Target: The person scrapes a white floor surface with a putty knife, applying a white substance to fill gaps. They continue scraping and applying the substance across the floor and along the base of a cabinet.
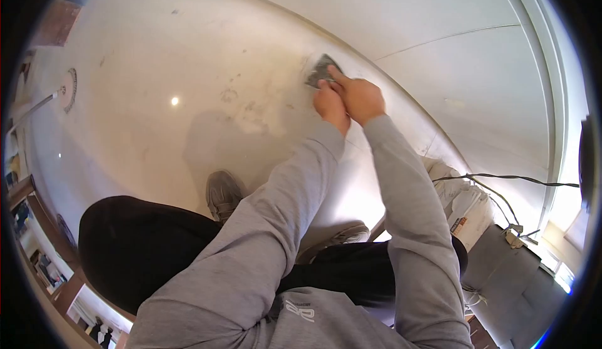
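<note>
- My right hand point(360, 97) has hold of the dark pad point(320, 68), its fingers point(337, 75) stretched forward over the pad's top and pressing it flat to the floor
- My left hand point(330, 104) is curled with the knuckles up, tight against the right hand and touching the near edge of the pad; I cannot tell whether it clasps the pad or only leans on it
- The pad lies on the pale floor point(157, 48), just beside the line where the floor meets the white wall point(439, 10), and its far corner sticks out beyond my fingertips
- The floor round the pad is smudged, with a pale cloudy patch point(254, 120) and small dark marks just to the left of my hands
- Both arms reach out in grey sleeves point(401, 186), close together at the wrists
- I am crouched low in black trousers point(132, 242), with one grey shoe point(222, 193) planted on the floor below my left arm
- White sacks point(464, 202) sit by the wall to my right, with a dark cable point(501, 177) running over them
- Well apart, at the far left, a round disc point(70, 89) lies on the floor
</note>
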### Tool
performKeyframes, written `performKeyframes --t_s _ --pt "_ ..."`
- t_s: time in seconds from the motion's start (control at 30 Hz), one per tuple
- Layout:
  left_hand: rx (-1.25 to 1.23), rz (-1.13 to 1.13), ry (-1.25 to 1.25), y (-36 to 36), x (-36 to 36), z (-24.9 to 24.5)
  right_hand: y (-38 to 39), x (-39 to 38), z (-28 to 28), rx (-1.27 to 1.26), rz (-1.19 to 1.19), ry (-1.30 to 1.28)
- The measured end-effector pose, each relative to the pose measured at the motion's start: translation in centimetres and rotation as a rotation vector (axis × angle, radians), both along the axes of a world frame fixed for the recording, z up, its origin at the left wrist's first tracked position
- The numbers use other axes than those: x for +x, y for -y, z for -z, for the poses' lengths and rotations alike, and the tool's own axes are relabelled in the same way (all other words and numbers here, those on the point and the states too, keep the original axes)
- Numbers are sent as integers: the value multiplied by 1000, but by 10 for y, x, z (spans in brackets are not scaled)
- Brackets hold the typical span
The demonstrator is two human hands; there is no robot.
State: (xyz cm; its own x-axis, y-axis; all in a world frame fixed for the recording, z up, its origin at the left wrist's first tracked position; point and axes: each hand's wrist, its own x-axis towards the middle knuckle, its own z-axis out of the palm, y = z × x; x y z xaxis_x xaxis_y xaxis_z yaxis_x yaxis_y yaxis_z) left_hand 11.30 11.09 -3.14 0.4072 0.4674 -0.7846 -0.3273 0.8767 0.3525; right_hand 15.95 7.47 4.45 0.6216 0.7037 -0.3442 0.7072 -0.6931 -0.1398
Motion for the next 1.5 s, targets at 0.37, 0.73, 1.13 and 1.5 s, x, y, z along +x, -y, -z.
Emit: performKeyframes --t_s 0.37,0.73,1.13,1.5 --pt "-350 324 -205 140 -27 -2 137 -5 -15 -223 -160 -49" --pt "-109 -1 -213 7 -47 8 2 -37 11 -172 -189 -15" --pt "-380 233 -233 81 -96 -16 65 -55 1 -286 -318 -205" --pt "-67 432 -446 119 -167 40 99 -146 20 -360 25 -373"
